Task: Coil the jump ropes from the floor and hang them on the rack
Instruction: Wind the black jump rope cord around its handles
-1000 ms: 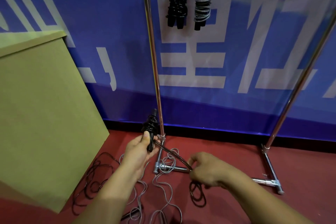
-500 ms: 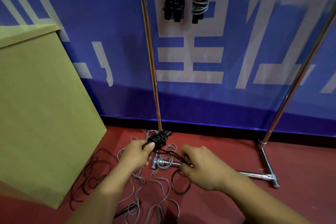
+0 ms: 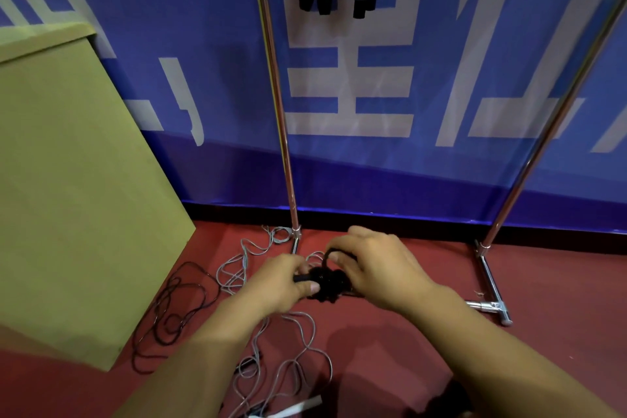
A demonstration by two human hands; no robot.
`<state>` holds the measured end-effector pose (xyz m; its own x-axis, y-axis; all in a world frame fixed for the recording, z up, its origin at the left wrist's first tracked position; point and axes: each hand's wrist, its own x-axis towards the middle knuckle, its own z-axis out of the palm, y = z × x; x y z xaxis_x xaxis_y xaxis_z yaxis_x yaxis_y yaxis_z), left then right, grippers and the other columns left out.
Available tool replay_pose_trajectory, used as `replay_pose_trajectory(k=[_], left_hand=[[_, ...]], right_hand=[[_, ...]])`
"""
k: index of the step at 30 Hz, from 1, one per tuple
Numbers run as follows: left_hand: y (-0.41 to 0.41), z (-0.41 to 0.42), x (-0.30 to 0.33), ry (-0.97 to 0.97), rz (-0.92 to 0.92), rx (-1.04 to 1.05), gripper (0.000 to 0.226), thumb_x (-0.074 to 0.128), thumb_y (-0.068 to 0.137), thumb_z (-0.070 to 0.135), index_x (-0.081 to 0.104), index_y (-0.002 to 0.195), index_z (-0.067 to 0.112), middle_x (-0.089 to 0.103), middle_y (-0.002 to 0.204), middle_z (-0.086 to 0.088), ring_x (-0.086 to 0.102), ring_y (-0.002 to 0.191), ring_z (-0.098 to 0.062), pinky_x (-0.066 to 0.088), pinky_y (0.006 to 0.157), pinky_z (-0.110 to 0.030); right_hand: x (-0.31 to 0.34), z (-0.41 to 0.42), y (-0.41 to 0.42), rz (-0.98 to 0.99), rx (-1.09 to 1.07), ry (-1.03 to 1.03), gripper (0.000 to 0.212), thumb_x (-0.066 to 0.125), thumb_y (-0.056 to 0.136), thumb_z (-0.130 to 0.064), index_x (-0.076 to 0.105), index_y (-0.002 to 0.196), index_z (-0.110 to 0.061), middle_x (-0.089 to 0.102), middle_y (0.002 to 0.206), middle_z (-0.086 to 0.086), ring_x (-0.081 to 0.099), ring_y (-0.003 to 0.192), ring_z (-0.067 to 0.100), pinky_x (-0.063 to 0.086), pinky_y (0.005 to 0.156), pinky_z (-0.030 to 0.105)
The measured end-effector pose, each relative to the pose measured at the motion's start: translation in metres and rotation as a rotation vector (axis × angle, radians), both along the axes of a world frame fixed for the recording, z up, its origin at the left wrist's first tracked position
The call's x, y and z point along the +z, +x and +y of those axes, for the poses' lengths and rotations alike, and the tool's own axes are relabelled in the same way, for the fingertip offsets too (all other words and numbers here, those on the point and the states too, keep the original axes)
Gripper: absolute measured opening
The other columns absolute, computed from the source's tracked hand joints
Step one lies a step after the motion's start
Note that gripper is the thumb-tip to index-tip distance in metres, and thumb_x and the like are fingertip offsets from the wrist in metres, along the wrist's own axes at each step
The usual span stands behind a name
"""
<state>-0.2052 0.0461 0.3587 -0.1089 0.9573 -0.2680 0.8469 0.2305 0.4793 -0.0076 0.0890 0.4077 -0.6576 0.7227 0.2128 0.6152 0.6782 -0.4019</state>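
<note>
Right hand (image 3: 376, 268) has closed in from the side onto the black rope bundle (image 3: 327, 283); left hand (image 3: 283, 282) grips its handle, fingers curled. Low over the floor (image 3: 424, 349), winding appears nearly complete; hanging on rack (image 3: 274, 95) remains.

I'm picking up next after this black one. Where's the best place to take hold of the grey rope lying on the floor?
Probably at the dark handle of the grey rope, coming from above. It lies flat on the red floor and is the only stiff part; the cord sprawls in loose tangled loops, so a handle gives a firm start for coiling.
</note>
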Motion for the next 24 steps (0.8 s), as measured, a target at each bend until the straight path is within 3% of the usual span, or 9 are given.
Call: replay_pose_trajectory(k=[3, 7, 10, 14, 17, 21, 24], left_hand=[[0.011, -0.009, 0.009, -0.013, -0.138, -0.207, 0.007, 0.067, 0.093, 0.030, 0.065, 0.092, 0.023, 0.063, 0.078, 0.009, 0.058, 0.073, -0.007, 0.043, 0.065, -0.023], [0.021, -0.021, 0.025, -0.005, -0.339, -0.330, 0.007, 0.060, 0.097, 0.027, 0.064, 0.094, 0.023, 0.063, 0.074, 0.012, 0.055, 0.067, -0.001, 0.044, 0.067, -0.023], [0.020, -0.027, 0.037, -0.016, -0.492, -0.344, 0.007, 0.057, 0.099, 0.022, 0.063, 0.098, 0.018, 0.066, 0.077, 0.006, 0.059, 0.070, -0.005, 0.046, 0.069, -0.022], [0.017, -0.034, 0.047, 0.003, -0.663, -0.342, 0.020, 0.056, 0.099, 0.030, 0.061, 0.105, 0.011, 0.064, 0.076, -0.001, 0.060, 0.071, -0.012, 0.047, 0.064, -0.024], [0.022, -0.037, 0.050, 0.047, -0.824, -0.276, 0.038, 0.051, 0.099, 0.036, 0.055, 0.109, -0.001, 0.048, 0.075, -0.012, 0.048, 0.062, -0.011, 0.036, 0.052, -0.020], [0.026, -0.035, 0.060, 0.107, -1.082, -0.083, 0.048, 0.047, 0.102, 0.035, 0.044, 0.119, -0.010, 0.038, 0.065, -0.003, 0.036, 0.048, -0.005, 0.022, 0.047, -0.021], [0.028, -0.032, 0.063, 0.154, -1.268, 0.061, 0.050, 0.050, 0.094, 0.035, 0.045, 0.117, -0.009, 0.037, 0.062, 0.000, 0.029, 0.045, -0.005, 0.018, 0.049, -0.024]], right_hand=[[-0.004, 0.009, 0.006, 0.019, -0.081, 0.084, 0.024, 0.048, 0.098, -0.046, 0.065, 0.111, -0.035, 0.060, 0.103, -0.006, 0.065, 0.088, 0.030, 0.050, 0.072, 0.037], [-0.007, 0.021, 0.012, 0.027, -0.169, 0.043, 0.028, 0.054, 0.094, -0.051, 0.069, 0.109, -0.033, 0.065, 0.102, -0.006, 0.064, 0.092, 0.025, 0.050, 0.076, 0.036], [-0.009, 0.027, 0.018, 0.102, -0.235, -0.102, 0.027, 0.065, 0.084, -0.056, 0.071, 0.092, -0.031, 0.069, 0.084, -0.009, 0.063, 0.081, 0.013, 0.051, 0.073, 0.031], [-0.007, 0.036, 0.025, 0.237, -0.311, -0.335, 0.040, 0.079, 0.065, -0.060, 0.065, 0.066, -0.022, 0.063, 0.057, -0.009, 0.055, 0.053, 0.002, 0.045, 0.054, 0.020], [-0.010, 0.042, 0.026, 0.347, -0.346, -0.433, 0.047, 0.082, 0.060, -0.058, 0.064, 0.066, -0.015, 0.056, 0.050, -0.008, 0.047, 0.045, 0.003, 0.039, 0.048, 0.017], [-0.015, 0.044, 0.023, 0.429, -0.284, -0.445, 0.018, 0.080, 0.076, -0.024, 0.065, 0.071, -0.016, 0.061, 0.060, -0.003, 0.052, 0.058, 0.010, 0.043, 0.058, 0.027], [-0.018, 0.036, 0.015, 0.433, -0.234, -0.420, 0.015, 0.075, 0.082, -0.032, 0.069, 0.081, -0.018, 0.067, 0.071, 0.000, 0.054, 0.062, 0.008, 0.046, 0.065, 0.030]])
